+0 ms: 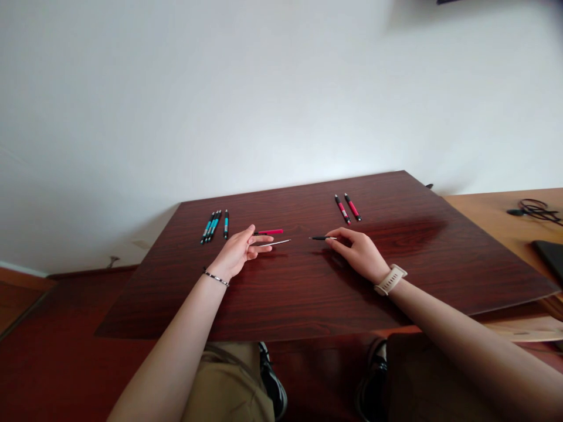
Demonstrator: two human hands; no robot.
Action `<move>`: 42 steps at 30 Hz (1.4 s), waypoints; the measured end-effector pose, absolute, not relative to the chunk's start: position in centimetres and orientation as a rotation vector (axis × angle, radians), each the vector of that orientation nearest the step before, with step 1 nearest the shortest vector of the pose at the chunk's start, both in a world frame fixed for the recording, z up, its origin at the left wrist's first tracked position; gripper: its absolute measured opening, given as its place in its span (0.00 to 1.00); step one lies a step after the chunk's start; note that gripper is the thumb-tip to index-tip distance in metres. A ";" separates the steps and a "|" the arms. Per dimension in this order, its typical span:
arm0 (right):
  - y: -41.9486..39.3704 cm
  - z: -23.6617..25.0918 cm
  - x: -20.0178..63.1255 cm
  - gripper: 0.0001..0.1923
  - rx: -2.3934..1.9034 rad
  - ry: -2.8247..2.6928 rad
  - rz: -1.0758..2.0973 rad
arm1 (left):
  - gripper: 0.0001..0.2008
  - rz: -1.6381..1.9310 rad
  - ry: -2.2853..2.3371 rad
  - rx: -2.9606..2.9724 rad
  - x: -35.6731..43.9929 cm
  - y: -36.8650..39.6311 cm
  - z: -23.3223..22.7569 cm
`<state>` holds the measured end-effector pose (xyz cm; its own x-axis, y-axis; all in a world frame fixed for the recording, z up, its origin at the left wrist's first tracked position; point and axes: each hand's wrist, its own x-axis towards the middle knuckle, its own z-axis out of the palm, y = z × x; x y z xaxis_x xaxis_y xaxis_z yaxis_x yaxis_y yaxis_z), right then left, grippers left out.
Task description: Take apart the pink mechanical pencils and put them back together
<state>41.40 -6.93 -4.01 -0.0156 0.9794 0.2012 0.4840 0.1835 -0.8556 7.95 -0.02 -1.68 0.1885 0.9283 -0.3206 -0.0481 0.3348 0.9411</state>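
1. Three teal pens lie close together near the far left edge of the dark wood table, in the open and in no holder or box.
2. The left hand rests on the table just right of them, palm turned inward, its fingers loosely apart and stretched toward two parts without gripping either.
3. A pink pen barrel lies at those fingertips; whether they touch it cannot be told.
4. A thin pale refill lies just below the barrel, beside the same fingertips.
5. A slim black pen part sits near the table's middle, pinched at its right end by the right hand.
6. The right hand rests on the table, thumb and forefinger together on that part, a pale watch at the wrist.
7. Two red pens lie side by side farther back, apart from both hands.
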 end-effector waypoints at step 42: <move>-7.5 -3.1 40.8 0.15 -1.296 -1.753 0.809 | 0.25 1.131 1.106 1.140 11.5 0.0 -1.2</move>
